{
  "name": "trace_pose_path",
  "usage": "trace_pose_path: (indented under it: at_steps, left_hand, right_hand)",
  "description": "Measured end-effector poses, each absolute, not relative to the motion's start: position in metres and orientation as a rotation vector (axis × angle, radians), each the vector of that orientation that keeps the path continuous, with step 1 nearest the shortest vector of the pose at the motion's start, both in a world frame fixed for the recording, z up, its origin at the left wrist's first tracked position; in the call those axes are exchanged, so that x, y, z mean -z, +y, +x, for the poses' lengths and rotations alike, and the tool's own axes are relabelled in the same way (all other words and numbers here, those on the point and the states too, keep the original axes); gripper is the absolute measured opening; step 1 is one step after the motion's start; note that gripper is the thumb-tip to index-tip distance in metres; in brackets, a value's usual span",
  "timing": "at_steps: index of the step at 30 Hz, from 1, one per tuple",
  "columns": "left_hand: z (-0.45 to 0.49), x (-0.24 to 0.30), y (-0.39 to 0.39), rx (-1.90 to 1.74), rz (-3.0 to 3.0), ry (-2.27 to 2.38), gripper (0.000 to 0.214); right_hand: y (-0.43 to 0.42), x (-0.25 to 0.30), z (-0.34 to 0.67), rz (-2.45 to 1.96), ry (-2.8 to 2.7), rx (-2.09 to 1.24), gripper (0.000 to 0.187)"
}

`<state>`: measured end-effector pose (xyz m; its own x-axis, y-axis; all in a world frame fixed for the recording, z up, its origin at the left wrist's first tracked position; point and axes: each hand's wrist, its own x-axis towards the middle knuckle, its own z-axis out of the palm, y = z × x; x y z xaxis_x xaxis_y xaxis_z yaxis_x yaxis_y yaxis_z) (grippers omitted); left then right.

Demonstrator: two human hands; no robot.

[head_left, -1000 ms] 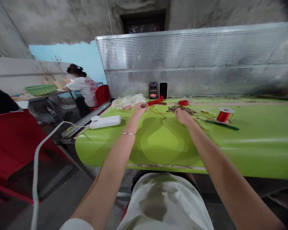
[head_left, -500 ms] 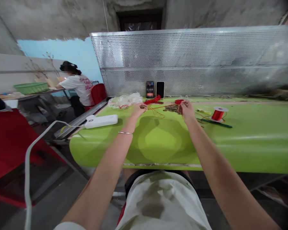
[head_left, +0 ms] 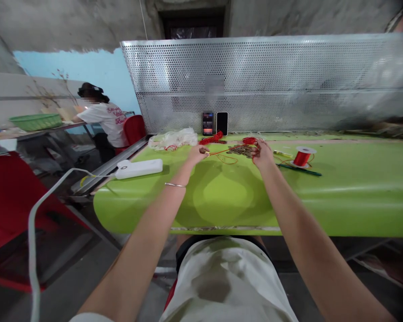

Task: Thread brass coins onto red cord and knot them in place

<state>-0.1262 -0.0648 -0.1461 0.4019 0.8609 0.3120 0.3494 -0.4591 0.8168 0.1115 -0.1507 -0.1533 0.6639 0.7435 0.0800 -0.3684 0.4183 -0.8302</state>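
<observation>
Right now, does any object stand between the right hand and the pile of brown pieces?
Nothing solid is visible between them: the right hand is at the right edge of the brown pieces. Only the red cord, running toward the left hand, crosses the pile in view.

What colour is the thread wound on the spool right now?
The thread is red, as the head view shows.

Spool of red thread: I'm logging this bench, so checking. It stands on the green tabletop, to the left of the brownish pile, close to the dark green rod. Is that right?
Not quite: the head view shows the spool to the right of the brownish pile, not the left. It does stand on the green tabletop, close to the dark green rod.
</observation>
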Motion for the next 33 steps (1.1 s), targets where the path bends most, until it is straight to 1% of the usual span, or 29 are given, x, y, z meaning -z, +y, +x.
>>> trace_pose_path:
  at_steps: [2, 9, 16, 21, 27, 33]
  left_hand:
    - [-0.1256, 0.1464, -0.0648, -0.968, 2.014, 1.042, 0.013]
    - [-0.1231, 0.1477, -0.0655, -0.889, 1.974, 1.057, 0.014]
    - [-0.1236, 0.1471, -0.0678, -0.890, 1.991, 1.072, 0.011]
    - [-0.1238, 0.1450, -0.0694, -0.862, 1.992, 1.101, 0.012]
    - [-0.1225, 0.1443, -0.0709, -0.781, 2.037, 1.146, 0.014]
    - [-0.1232, 0.1418, -0.0741, -0.794, 2.075, 1.169, 0.012]
  right_hand:
    - [-0.1500, 0.1533, 0.1122, -0.888, -0.462, -0.730, 0.024]
    - [-0.1513, 0.1524, 0.1124, -0.818, -0.352, -0.788, 0.015]
    - [-0.1521, 0.1487, 0.1115, -0.912, -0.375, -0.777, 0.019]
    - [-0.1551, 0.1464, 0.1082, -0.859, -0.287, -0.817, 0.017]
    - [-0.1558, 0.1469, 0.1084, -0.802, -0.277, -0.850, 0.019]
    - [-0.1550, 0.1472, 0.1077, -0.819, -0.304, -0.841, 0.021]
